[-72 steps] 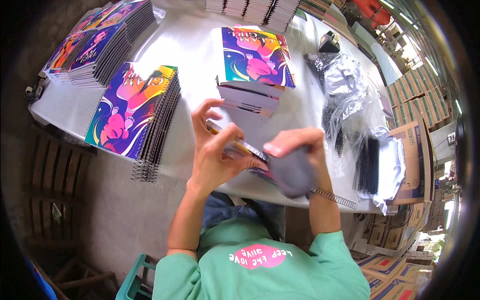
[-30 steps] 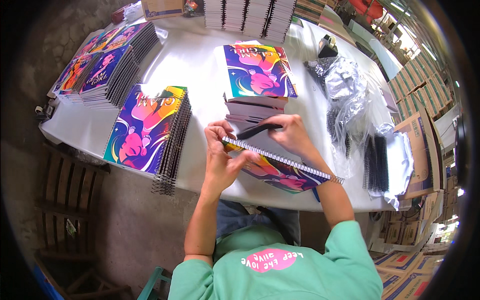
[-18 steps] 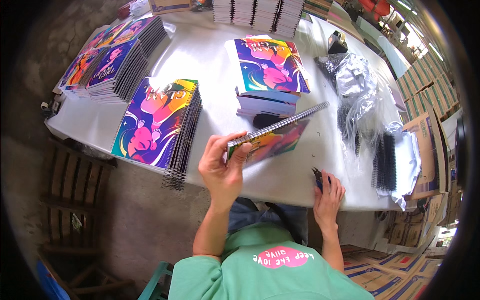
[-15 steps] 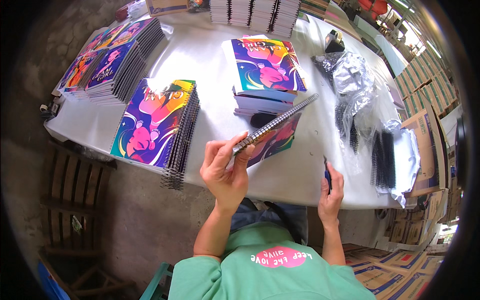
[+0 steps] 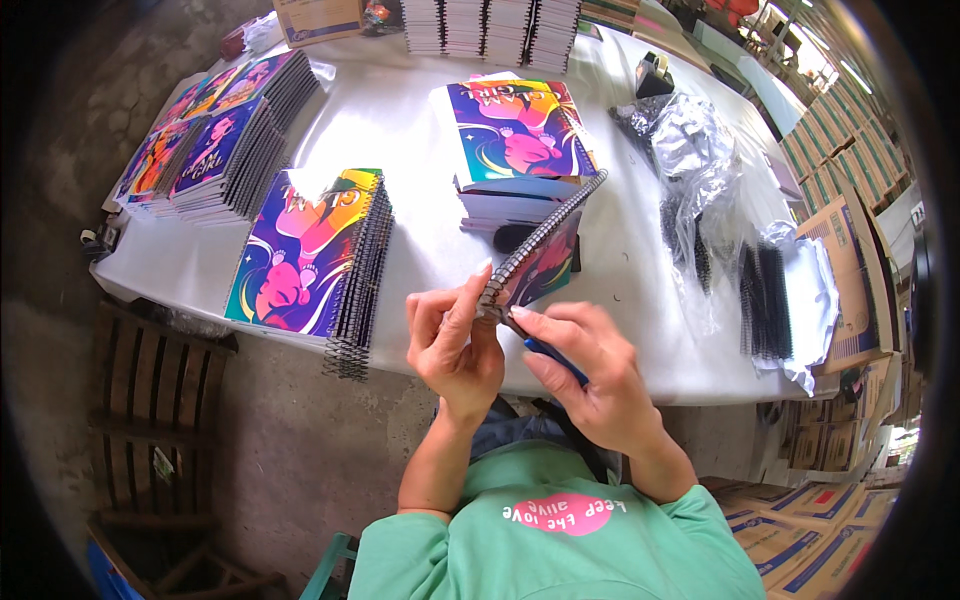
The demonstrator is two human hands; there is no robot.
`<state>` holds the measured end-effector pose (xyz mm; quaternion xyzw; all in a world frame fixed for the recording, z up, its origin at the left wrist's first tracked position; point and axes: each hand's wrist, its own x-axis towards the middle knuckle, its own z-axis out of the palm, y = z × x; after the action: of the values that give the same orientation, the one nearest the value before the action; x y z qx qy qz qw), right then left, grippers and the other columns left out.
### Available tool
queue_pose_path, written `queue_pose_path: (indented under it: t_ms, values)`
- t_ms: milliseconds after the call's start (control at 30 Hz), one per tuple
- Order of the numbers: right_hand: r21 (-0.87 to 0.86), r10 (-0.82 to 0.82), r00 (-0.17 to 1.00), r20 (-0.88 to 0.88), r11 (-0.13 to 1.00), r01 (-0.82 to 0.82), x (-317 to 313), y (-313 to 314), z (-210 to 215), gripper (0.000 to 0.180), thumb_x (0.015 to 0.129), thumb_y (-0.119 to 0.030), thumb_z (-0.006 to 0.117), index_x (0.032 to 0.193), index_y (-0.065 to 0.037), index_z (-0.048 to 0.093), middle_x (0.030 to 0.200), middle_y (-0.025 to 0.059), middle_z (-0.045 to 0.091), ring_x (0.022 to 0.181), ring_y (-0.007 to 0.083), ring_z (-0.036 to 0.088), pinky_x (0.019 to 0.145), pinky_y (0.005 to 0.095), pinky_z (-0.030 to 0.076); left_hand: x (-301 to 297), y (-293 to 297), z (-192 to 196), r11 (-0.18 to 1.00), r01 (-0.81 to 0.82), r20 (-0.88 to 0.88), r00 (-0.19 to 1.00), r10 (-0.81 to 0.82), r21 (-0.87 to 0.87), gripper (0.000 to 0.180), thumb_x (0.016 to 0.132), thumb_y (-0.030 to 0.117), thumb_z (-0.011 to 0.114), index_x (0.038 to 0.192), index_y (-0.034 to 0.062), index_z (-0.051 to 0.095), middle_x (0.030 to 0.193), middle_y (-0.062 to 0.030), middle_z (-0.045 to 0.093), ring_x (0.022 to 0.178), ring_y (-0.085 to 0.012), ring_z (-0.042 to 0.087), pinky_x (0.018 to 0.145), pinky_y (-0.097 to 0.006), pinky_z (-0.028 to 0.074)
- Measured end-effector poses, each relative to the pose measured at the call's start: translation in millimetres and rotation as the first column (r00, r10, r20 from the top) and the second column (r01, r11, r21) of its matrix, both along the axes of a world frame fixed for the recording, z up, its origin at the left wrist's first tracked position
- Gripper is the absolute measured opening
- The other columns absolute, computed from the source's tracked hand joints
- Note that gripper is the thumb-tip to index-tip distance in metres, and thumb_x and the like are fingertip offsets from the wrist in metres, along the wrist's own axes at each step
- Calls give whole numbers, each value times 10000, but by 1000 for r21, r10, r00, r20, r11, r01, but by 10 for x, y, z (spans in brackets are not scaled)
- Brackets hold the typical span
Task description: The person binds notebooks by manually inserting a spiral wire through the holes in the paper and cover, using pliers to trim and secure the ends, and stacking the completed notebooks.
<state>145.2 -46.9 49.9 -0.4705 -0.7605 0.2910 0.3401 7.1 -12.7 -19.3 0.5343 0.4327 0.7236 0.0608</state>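
Observation:
My left hand is closed on a spiral notebook with a colourful cover, tilted up on edge over the front of the table. Its dark coil binding runs along the top, from my fingers away to the far right. Blue-handled pliers are gripped in my right hand, and their dark tip meets the near end of the coil beside my left fingers. Exactly what the jaws touch is hidden. Behind the notebook rises a stack of matching books. Left of my hands lies a pile of coil-bound notebooks.
More notebook stacks stand at the far left, and a row of upright bound books at the back. On the right are clear plastic wrapping, loose black coils and a cardboard box. A tape dispenser sits behind the plastic.
My right hand has come left and up with the pliers, from the table's edge to the coil end. The notebook in my left hand has tilted more steeply.

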Motion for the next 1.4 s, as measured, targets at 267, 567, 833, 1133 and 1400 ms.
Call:
queue_pose_path:
  t_ms: [267,567,833,1133,1400]
  values:
    - [-294,91,927,-364,933,-207,94,81,-206,390,936,-276,523,1261,-61,506,982,85,590,884,173,565,726,286,456,-29,62,-28,1000,-15,82,996,17,-27,385,768,-44,685,1145,6,625,752,-27,573,690,-136,496,594,-241,414]
    - [52,-302,615,728,920,389,909,-108,-904,502,863,-280,605,1320,-124,468,1306,187,434,1248,357,381,1053,458,260,-302,-37,160,964,251,627,738,-249,87,194,962,140,503,1081,-1,564,1049,-59,588,899,-73,559,820,-232,458]
    - [4,95,645,-758,990,-141,-40,947,-393,792,829,-263,694,1434,-54,229,1394,135,360,1242,244,416,984,358,380,-684,-305,575,944,97,554,788,-267,317,192,926,-4,446,1110,52,445,1100,-158,563,993,-168,572,857,-274,471]
    - [325,352,899,-262,909,-261,-1372,1981,411,411,717,-311,780,1063,-112,683,919,84,688,848,189,633,780,306,495,-1802,-277,580,982,-150,529,846,67,115,233,854,-62,497,1024,95,480,1084,-85,500,935,-116,509,604,-219,445]
    - [114,121,990,-68,987,-112,-1830,2197,-583,355,807,-358,660,1085,-138,666,1127,155,613,1034,321,593,922,396,447,-2078,75,-118,700,-703,-158,711,685,-124,257,919,153,454,1119,35,564,1090,-98,481,1029,-165,476,841,-283,420]
